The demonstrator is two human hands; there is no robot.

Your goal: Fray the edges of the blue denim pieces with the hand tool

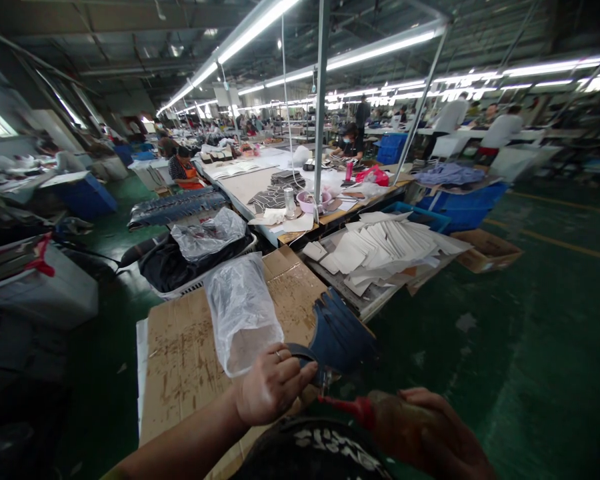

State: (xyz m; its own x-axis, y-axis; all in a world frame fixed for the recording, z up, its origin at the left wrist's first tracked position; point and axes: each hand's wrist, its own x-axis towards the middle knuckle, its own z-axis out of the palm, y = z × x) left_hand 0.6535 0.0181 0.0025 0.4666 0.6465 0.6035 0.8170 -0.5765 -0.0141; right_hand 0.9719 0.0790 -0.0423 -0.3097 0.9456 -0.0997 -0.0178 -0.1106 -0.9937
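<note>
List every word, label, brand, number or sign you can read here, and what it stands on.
No text is readable.
White markings on the black cloth at the wearer's lap: too blurred to tell whether they are letters.
Cloudy brownish bottle with a red nozzle in the right hand: no legible label.
Silvery cylindrical container: too small to read.

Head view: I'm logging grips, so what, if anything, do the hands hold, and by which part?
The right hand holds a bottle by its body. The left hand holds a dark strip; exactly where is unclear.
</note>
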